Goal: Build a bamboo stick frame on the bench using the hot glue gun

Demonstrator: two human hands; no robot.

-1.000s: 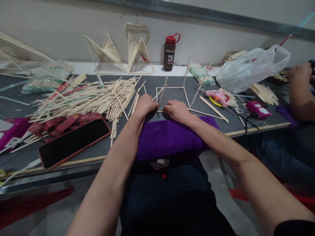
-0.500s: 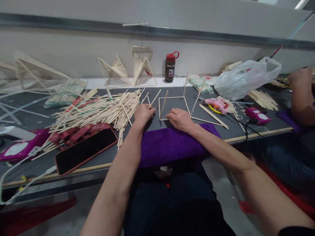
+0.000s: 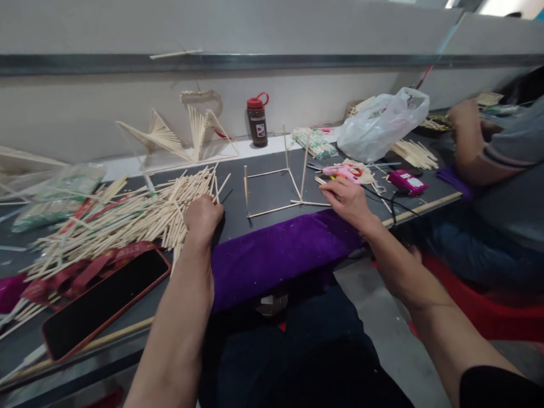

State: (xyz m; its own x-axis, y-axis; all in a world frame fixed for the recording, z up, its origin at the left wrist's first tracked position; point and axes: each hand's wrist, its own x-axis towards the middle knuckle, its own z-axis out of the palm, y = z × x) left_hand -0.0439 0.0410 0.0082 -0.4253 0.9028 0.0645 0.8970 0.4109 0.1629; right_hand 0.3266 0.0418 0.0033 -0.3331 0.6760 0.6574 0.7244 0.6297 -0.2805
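My left hand (image 3: 203, 220) is closed around a thin wooden stick (image 3: 224, 185) that pokes up past its fingers, beside a heap of loose sticks (image 3: 165, 207). To its right, on the dark table, stands a stick frame (image 3: 272, 211) with a four-sided base and three uprights at its corners. My right hand (image 3: 351, 201) is over a few sticks lying right of the frame, fingers stretched out and apart; I see nothing held in it. Just beyond it lies a pink glue gun (image 3: 342, 171), with scissors partly hidden beside it.
A purple cloth (image 3: 280, 258) covers the table's front edge. A phone (image 3: 106, 303) and a red ribbon (image 3: 91, 272) lie at left. Behind stand fan-shaped stick pieces (image 3: 165, 139), a bottle (image 3: 257, 122) and a plastic bag (image 3: 382, 124). A co-worker's arm (image 3: 471, 144) is at right.
My right hand has left the frame's front corner and moved right, toward the glue gun. My left hand has drawn left, away from the frame, with its stick. The view has turned right.
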